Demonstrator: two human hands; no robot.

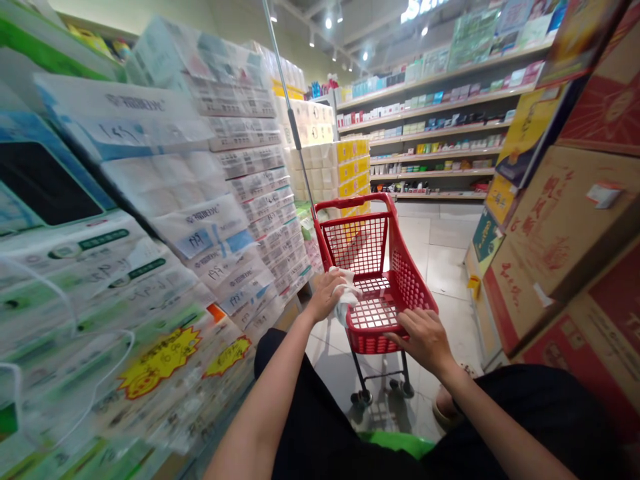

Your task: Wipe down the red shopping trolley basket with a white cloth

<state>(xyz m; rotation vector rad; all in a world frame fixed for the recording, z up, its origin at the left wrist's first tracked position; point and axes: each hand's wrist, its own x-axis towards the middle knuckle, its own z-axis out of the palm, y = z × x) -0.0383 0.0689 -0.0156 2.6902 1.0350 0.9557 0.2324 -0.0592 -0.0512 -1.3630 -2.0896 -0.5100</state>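
Observation:
A red plastic shopping cart [416, 280] with a grid basket stands in front of me on its black wheels. My left hand [327, 293] is closed over a white cloth [347, 297] and presses it against the cart's near left rim. Part of that cloth hangs down outside the basket. On the near right corner of the rim rests my right hand [424, 335], fingers curled over the edge and thumb along the front. The basket's grid floor shows between my two hands. A thin metal pole [284, 80] rises from the cart's far left corner.
Tall stacks of wrapped tissue packs [260, 193] line the left side, with yellow price tags [160, 360]. Cardboard boxes [565, 220] are piled on the right. Shelves [425, 127] of small goods stand behind the cart. Between my legs shows a green seat edge [397, 441].

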